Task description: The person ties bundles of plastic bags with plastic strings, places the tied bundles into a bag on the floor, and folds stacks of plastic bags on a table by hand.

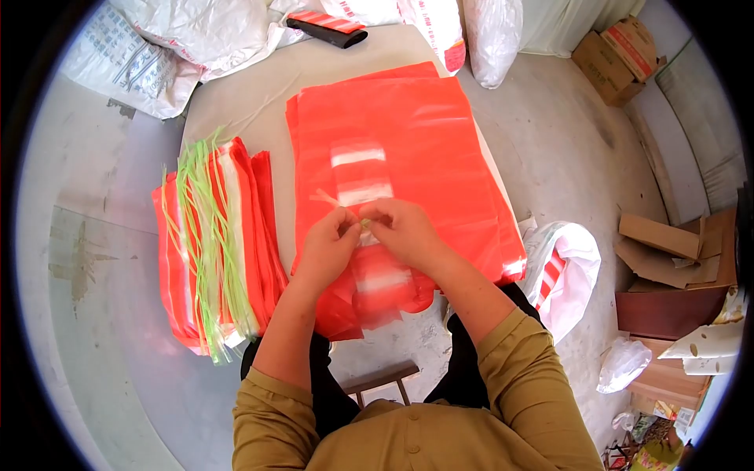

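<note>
Both hands meet over a large stack of red plastic sheets (408, 118). My left hand (328, 245) and my right hand (402, 231) are closed in pinches, fingertips almost touching, on a thin pale green tie (365, 223). Under them lies a folded red and white striped bundle (381, 275), partly blurred and partly hidden by the hands. To the left sits a pile of folded red and white plastic (169, 259), with many loose light green strips (206, 243) draped lengthwise over it.
A small striped roll with a black part (330, 31) lies at the table's (251, 98) far edge. White sacks (196, 31) stand behind. Right of the table are an open white bag (577, 267) and cardboard boxes (609, 67). A stool (385, 377) shows below.
</note>
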### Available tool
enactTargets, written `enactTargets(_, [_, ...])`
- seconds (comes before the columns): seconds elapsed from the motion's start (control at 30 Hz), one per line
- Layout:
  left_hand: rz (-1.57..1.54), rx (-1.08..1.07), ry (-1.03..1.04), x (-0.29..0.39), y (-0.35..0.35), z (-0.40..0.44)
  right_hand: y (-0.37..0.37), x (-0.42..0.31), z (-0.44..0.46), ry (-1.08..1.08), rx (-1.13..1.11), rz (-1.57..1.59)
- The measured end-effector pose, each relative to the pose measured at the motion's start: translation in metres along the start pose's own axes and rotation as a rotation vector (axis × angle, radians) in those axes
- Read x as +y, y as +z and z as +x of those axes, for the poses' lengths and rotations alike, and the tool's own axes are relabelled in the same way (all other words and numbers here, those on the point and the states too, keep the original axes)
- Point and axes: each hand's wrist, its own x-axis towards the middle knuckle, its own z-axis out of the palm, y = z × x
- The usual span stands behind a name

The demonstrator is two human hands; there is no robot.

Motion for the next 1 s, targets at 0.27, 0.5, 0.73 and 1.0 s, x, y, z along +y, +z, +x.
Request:
enactTargets(0.27, [0.017,0.021,-0.034,0.003,0.001,0.001,-0.012,0.006,0.008,0.038,-0.208,0.02])
enactTargets(0.5, [0.01,0.03,-0.036,0.002,0.001,0.002,-0.011,0.004,0.003,-0.117,-0.122,-0.146])
enactTargets(0.73, [0.435,0.238,0.075,0.003,-0.008,0.006,-0.05,0.011,0.002,-0.284,-0.343,-0.447])
enactTargets(1.0, [0.456,0.25,0.009,0.0,-0.023,0.002,-0.052,-0.006,-0.004,0.108,-0.089,-0.483])
